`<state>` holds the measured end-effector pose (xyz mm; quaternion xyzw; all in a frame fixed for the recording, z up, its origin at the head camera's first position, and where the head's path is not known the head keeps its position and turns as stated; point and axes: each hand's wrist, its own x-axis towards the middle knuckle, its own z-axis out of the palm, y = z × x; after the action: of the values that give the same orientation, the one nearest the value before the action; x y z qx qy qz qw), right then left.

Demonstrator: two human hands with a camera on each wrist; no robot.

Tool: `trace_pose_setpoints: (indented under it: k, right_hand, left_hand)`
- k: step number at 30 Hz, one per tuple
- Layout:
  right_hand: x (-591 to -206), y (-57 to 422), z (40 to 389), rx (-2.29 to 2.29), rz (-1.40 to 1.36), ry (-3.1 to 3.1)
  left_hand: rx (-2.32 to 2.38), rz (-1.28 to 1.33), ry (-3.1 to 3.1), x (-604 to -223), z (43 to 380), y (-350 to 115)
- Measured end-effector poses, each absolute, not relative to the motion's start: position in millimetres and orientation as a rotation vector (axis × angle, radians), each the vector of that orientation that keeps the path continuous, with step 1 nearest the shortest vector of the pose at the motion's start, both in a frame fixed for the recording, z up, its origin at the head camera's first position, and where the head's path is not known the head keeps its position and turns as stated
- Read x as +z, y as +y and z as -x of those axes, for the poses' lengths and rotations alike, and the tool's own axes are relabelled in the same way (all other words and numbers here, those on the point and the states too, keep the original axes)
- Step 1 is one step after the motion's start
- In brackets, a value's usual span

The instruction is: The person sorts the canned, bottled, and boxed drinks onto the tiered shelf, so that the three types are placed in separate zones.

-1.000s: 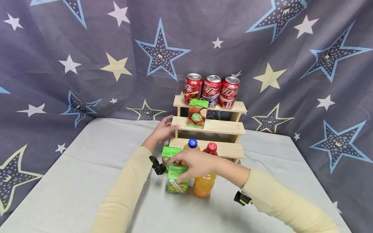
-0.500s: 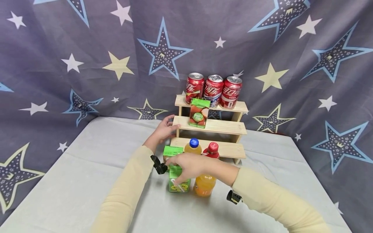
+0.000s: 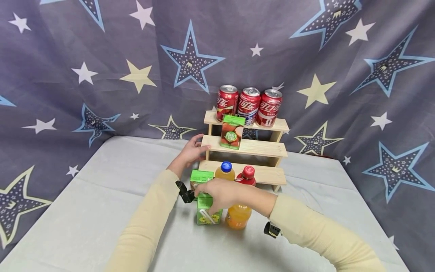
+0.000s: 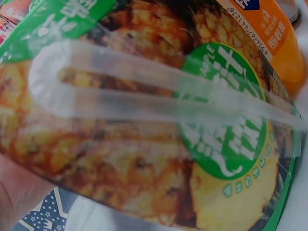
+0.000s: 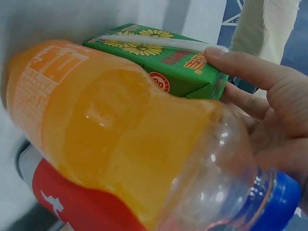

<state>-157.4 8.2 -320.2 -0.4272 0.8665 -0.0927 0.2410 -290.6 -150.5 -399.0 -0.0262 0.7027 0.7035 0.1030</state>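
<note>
My left hand [image 3: 191,151] grips the left end of a stepped wooden shelf [image 3: 258,148], thumb on the middle step. My right hand [image 3: 222,192] pinches the upper part of a green drink carton [image 3: 208,218], which stands on the table with yellow flowers and a straw on its front. In the right wrist view, the thumb lies by the carton's straw [image 5: 163,42]. Behind that carton stands a pineapple drink carton [image 4: 144,159], partly hidden in the head view. Beside the right hand is an orange drink bottle [image 5: 130,130] with a blue cap.
A red-capped bottle [image 3: 246,177] stands near the lowest step, partly hidden by my right forearm. A red and green juice carton [image 3: 232,134] sits on the middle step. Three red cola cans [image 3: 249,105] line the top step. A starry cloth [image 3: 112,68] hangs behind the table.
My right hand has shifted slightly left and settled onto the front green carton, its thumb now against the carton's front. The left hand stays on the shelf.
</note>
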Motion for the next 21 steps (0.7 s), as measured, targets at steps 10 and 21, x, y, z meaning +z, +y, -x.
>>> trace_pose_setpoints:
  k: [10,21]
  right_hand:
    - [-309,17,157,-0.347,1.242,2.364]
    - [-275,33,155,-0.533,1.324,2.377]
  left_hand:
    - [2.077,0.060,2.072,-401,292,-150]
    - [2.092,0.040,2.060,-398,290,-149]
